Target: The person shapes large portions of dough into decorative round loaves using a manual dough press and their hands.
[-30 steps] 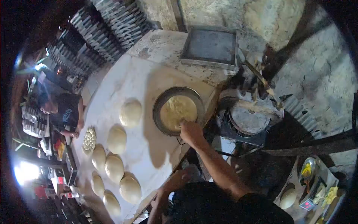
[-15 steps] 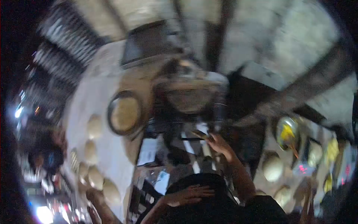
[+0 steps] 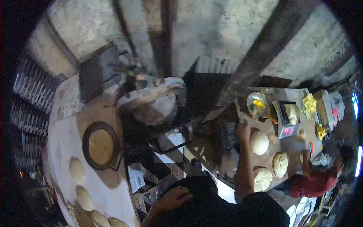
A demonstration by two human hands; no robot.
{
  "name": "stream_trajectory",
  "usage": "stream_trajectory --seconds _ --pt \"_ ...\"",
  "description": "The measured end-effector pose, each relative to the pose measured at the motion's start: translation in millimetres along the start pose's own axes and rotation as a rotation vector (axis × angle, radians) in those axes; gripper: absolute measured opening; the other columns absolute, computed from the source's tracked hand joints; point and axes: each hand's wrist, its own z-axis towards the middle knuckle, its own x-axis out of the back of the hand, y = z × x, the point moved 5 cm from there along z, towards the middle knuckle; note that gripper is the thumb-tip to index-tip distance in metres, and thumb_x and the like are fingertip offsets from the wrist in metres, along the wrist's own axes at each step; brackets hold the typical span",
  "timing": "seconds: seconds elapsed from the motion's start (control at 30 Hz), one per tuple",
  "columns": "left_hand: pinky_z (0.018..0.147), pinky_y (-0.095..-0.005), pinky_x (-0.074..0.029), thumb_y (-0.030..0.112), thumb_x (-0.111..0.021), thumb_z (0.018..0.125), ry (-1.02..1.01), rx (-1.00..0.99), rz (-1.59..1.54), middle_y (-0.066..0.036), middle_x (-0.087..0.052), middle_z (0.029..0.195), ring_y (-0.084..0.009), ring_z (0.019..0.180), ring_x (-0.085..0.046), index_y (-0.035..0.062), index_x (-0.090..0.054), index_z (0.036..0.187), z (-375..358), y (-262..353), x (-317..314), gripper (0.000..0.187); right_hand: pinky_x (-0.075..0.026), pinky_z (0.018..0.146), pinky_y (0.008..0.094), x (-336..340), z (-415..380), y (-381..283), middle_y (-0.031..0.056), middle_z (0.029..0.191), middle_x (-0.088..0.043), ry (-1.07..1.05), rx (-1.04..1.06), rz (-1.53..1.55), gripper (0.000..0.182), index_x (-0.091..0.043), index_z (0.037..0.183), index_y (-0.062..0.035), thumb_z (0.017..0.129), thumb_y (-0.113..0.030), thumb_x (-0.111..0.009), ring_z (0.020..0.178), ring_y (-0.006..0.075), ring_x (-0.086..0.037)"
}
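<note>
Well apart, your left hand lies against dark clothing, your right hand beside a dough ball; grips too dim to tell.

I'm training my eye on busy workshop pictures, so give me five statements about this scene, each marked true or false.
1. The scale has a glowing red display. True.
2. The round pan stands beside the scale. False: it is on the other table.
3. The left hand is inside the pan. False: it is against dark clothing.
4. The bowl holds something yellow. True.
5. The co-worker wears white. False: the top is red.
</note>
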Motion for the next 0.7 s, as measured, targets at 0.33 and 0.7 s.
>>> stream_trajectory --seconds 0.33,0.7 --pt "0.103 -0.0433 -0.045 0.036 -0.051 0.103 0.274 -0.189 -0.143 -0.018 -0.065 0.117 -0.0308 0.112 -0.06 0.0023 -0.064 0.119 -157 -65 31 0.039 -0.058 0.066 0.0408 -148 -241 -464 0.0132 0.099 -0.066 -1.403 -0.484 0.967 0.05 -0.057 0.128 -0.0021 0.099 -0.043 -0.057 0.078 0.0246 -0.068" --pt "0.09 -0.0397 -0.049 0.063 -0.04 0.099 0.968 -0.239 -0.88 -0.015 -0.066 0.112 -0.0257 0.103 -0.063 0.0048 -0.057 0.131 -186 -259 38 0.068 -0.056 0.072 0.0472 -189 -324 -526 0.0073 0.081 -0.059 -1.54 -0.803 1.194 0.042 -0.058 0.106 -0.0105 0.092 -0.05 -0.067 0.074 0.0227 -0.063"
